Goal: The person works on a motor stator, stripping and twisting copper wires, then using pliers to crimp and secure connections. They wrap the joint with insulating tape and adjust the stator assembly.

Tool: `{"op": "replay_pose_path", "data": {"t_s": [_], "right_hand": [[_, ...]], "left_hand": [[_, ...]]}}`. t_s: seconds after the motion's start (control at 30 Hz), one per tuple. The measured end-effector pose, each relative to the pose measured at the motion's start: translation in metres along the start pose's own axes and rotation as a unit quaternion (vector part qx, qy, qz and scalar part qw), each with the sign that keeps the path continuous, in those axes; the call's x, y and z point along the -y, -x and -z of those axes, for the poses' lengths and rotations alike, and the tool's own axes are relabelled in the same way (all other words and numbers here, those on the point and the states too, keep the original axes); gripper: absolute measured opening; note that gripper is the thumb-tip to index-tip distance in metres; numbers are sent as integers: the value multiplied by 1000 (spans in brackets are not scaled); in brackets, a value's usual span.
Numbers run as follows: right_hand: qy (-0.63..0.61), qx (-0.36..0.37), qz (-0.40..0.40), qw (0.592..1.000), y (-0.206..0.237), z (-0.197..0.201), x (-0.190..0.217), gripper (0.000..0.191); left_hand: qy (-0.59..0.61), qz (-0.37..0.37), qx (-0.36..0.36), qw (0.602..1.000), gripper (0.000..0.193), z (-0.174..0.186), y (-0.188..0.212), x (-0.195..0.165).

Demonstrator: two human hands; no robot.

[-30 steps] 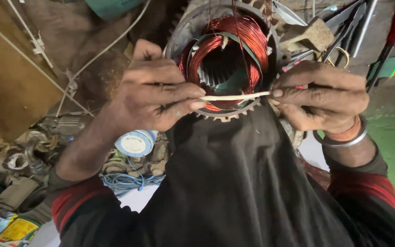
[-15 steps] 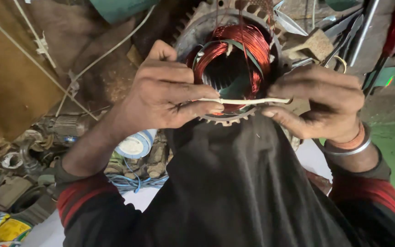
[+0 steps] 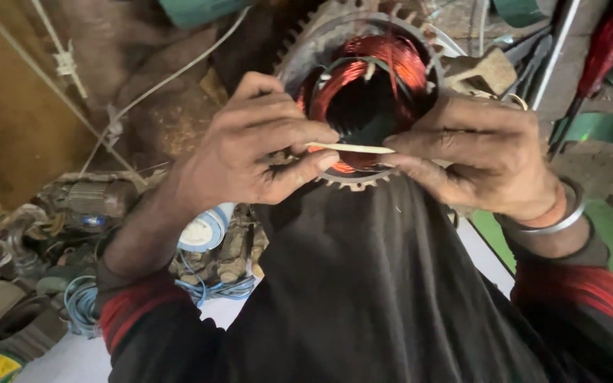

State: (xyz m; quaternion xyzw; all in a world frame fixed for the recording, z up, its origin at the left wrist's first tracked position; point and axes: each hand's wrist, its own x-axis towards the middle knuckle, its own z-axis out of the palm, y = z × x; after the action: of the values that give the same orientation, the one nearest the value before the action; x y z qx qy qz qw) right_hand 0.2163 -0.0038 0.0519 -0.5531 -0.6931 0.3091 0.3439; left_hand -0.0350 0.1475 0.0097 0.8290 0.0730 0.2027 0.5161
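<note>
Background: cluttered workshop floor with old motor parts (image 3: 86,198), loose white cords (image 3: 65,60) and a green floor patch (image 3: 611,234) at the right.
Left hand (image 3: 250,145): fingers pressed together, thumb and forefinger pinching one end of a thin pale strip (image 3: 349,148).
Right hand (image 3: 477,152): fingers closed, pinching the other end of the same strip.
Strip: held level between both hands, just in front of the stator's opening.
Stator (image 3: 363,85): round toothed metal ring, holding copper red wire coils (image 3: 384,60) inside; its centre is dark and hollow.
Lap: black cloth (image 3: 370,284) under the stator.
Nearby: blue and white tape roll (image 3: 206,228); coil of blue wire (image 3: 83,308); red-handled tool (image 3: 601,46) at the upper right.
</note>
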Motion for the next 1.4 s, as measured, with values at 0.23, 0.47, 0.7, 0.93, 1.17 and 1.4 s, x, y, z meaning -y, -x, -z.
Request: {"op": "replay_pose_path", "data": {"t_s": [0.23,0.47,0.7,0.93,1.17,1.4], "right_hand": [[-42,-104,-52,992,35,3,-15,19],[-61,-179,-5,982,58,-25,-29,17],[-28,-228,30,973,56,-33,-29,10],[7,-241,53,969,51,-38,-25,8],[7,-240,79,967,56,-42,-34,8],[-33,-221,85,971,54,-29,-40,13]], "left_hand": [[-106,-8,37,994,37,8,-21,-22],[-303,-155,49,939,24,-13,-45,-53],[-382,-229,64,893,20,-23,-53,-47],[-317,-167,57,932,13,-38,-39,-35],[-217,-45,85,971,15,-54,-41,-35],[-232,-95,97,963,27,-32,-60,-55]]}}
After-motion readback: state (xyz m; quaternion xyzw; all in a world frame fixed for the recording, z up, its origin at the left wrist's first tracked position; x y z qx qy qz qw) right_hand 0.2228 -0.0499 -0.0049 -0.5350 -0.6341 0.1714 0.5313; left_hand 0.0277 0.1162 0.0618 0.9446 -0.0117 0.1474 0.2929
